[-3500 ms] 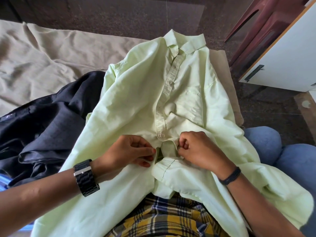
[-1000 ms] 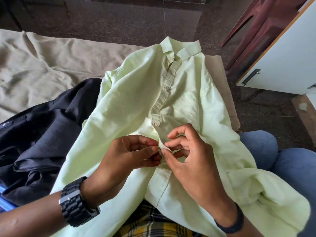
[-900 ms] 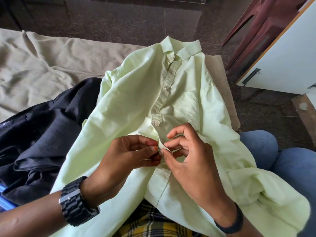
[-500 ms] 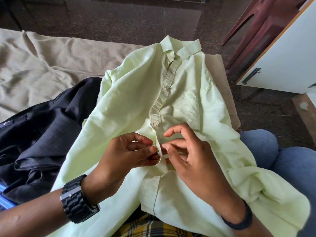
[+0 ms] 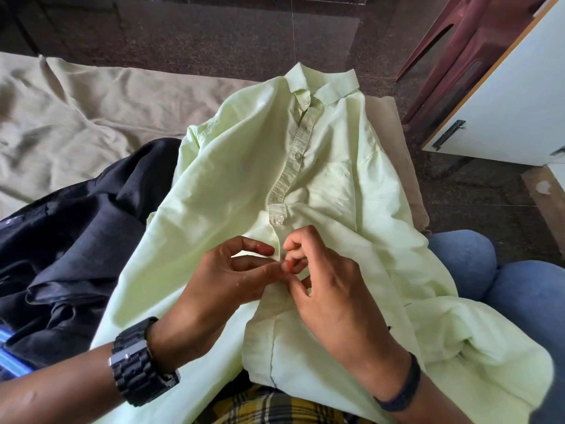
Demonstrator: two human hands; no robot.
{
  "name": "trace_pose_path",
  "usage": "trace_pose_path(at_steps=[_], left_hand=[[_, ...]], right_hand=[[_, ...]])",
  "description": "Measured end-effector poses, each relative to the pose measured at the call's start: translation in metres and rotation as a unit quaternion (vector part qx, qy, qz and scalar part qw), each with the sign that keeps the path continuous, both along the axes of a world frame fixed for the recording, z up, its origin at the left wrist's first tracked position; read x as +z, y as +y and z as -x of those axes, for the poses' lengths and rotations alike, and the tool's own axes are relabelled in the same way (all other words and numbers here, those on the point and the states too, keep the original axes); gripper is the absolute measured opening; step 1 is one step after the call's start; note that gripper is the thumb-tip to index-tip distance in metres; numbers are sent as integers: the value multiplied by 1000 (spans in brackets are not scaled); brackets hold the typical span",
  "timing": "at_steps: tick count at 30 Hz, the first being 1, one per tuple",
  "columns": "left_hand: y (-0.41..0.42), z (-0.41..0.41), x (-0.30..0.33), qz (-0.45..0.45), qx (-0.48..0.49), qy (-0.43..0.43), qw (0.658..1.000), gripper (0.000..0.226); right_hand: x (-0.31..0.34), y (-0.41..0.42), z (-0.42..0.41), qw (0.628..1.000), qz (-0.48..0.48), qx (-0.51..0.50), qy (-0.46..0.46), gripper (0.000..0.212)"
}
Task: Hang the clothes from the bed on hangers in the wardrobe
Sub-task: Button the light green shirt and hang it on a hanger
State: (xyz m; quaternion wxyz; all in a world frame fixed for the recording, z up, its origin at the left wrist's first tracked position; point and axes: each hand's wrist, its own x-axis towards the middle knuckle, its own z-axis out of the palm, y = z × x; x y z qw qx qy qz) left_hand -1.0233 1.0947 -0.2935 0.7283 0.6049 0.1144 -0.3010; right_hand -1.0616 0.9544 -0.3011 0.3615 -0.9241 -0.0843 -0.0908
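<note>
In the head view, a pale green button-up shirt (image 5: 321, 185) lies front-up over the person's lap and the beige bedsheet (image 5: 76, 117), its collar pointing away toward the dark speckled floor (image 5: 214, 35). The left hand (image 5: 220, 280), with a black link watch (image 5: 140, 362) on its wrist, pinches the shirt's button placket between thumb and fingers, just below a fastened clear button (image 5: 278, 220). The right hand (image 5: 330, 286), a black band (image 5: 400, 390) round its wrist, meets it from the other side, its fingers curled on the same strip of cloth. A black garment (image 5: 70, 240) lies crumpled beside the shirt on the left, touching it. At the far right stands a white cabinet door (image 5: 504, 102) with a dark handle, and a yellow plaid cloth (image 5: 260, 408) shows beneath the shirt's hem.
</note>
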Motion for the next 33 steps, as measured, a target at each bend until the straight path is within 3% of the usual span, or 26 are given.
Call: trace_pose_path(at_steps=[4,10,16,20,24,28,31,33], left_hand=[[2,-1,-4,-14,14,-14,1000,37],[4,-3,-7,-19,6,-51,999,25],[-2,1,-6,-33,-9,-111,993,33],[-2,0,-9,-78,-9,-165,983,33],[-2,-2,-11,-91,-8,-184,979,34],[-4,-3,-8,-57,-6,-173,983,35],[-4,-9,-8,2,15,-133,991,28],[-4,-15,-11,8,25,-128,991,21]], right_hand=[[0,1,-1,1000,-7,3,0,49],[8,-9,-2,989,-127,-11,77,34],[6,-4,-3,987,-132,-44,79,33],[8,-5,-2,971,-203,-57,112,32],[5,-4,0,971,-206,-74,99,30],[0,-7,-5,968,-217,-94,87,29],[-5,-15,-13,933,-312,-100,151,24],[-5,-19,-16,942,-289,-79,154,22]])
